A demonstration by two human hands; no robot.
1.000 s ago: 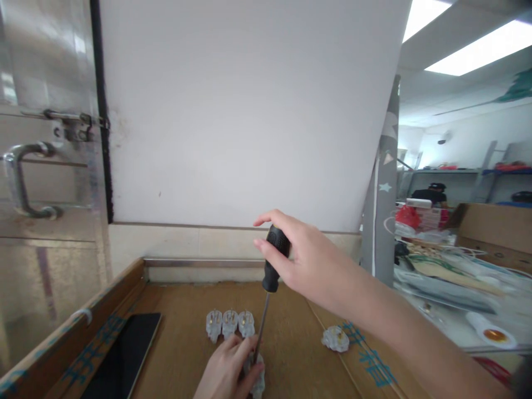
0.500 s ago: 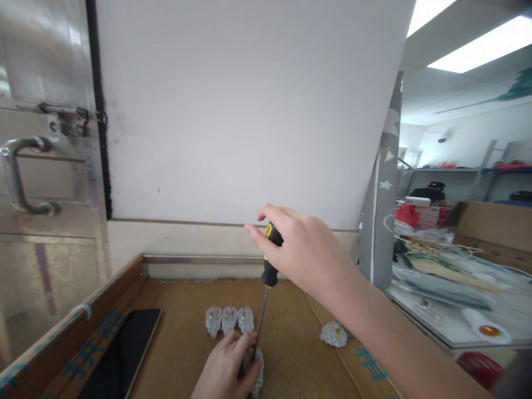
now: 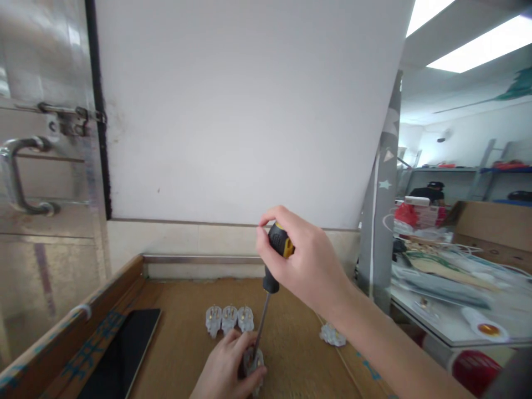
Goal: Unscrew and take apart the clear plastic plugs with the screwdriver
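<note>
A black and yellow screwdriver stands nearly upright, leaning a little to the right. My right hand is closed around its handle, thumb and fingertips near the top. The shaft runs down to a clear plug on the cardboard surface, where the tip is hard to make out. My left hand grips that plug at the bottom of the view, fingers on its far side and thumb on its near side. Three clear plugs with metal pins sit in a row just beyond my left hand. Another clear plug lies to the right, beside my right forearm.
A black phone lies at the left, by the raised wooden edge. A white panel rises behind the cardboard surface. To the right, a cluttered table holds bags and an open box. A person is in the background.
My right hand has turned the screwdriver handle; its fingers, spread apart before, are now closed around it. The right forearm has shifted slightly down and left. My left hand stays on the plug.
</note>
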